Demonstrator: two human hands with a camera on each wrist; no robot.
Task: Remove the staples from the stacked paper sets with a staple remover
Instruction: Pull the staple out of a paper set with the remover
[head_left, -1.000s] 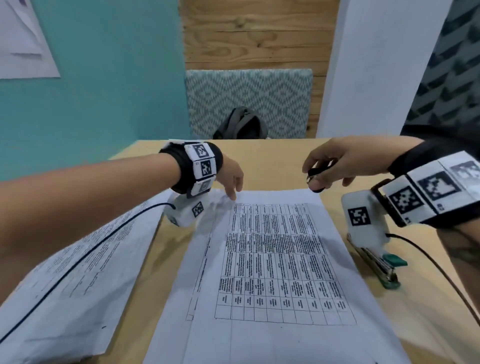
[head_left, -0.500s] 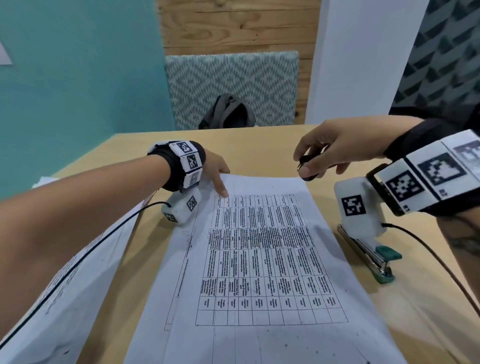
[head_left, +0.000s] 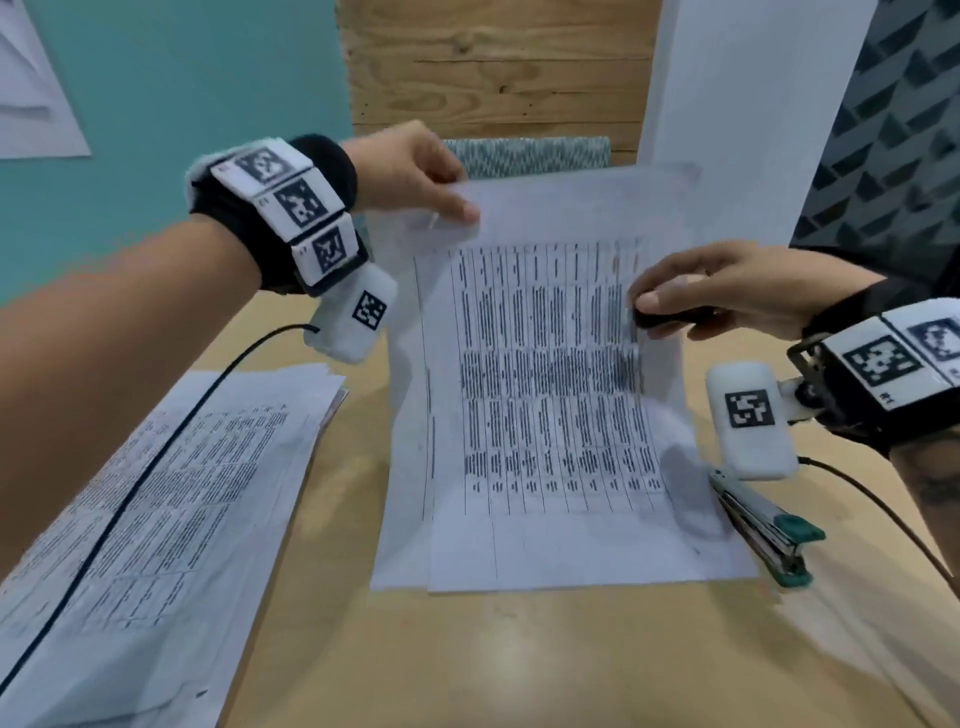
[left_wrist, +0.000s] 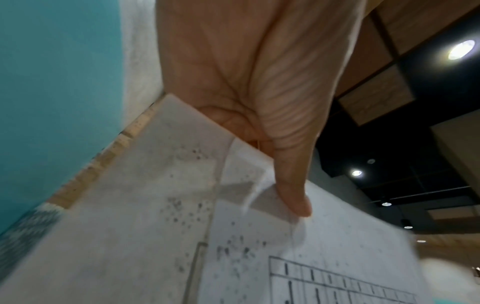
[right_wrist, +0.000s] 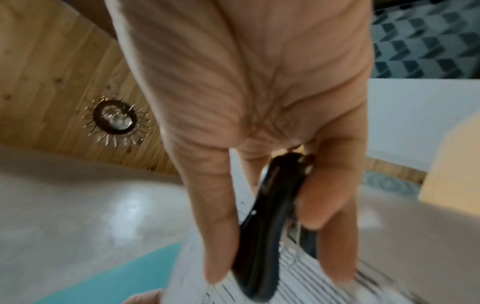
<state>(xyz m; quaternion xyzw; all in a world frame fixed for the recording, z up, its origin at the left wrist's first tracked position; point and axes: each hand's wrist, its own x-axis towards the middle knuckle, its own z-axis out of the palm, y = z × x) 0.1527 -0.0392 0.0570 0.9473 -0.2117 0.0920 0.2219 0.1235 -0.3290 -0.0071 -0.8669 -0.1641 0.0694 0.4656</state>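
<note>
You have two paper sets: one lifted (head_left: 545, 389), one (head_left: 156, 493) left of it. One staple remover (head_left: 670, 317), one stapler (head_left: 763, 530).

White paper set (head_left: 550, 395) with a black printed grid, sitting on a tan wood worktop (head_left: 493, 665). Staple remover (head_left: 670, 315) is black, the stapler (head_left: 763, 530) on the right silver with teal-green bits. Wall (head_left: 182, 93) far left is plain teal.

head: high, forward-down | wrists: close, along fingers | shared: paper set (head_left: 545, 395)
</note>
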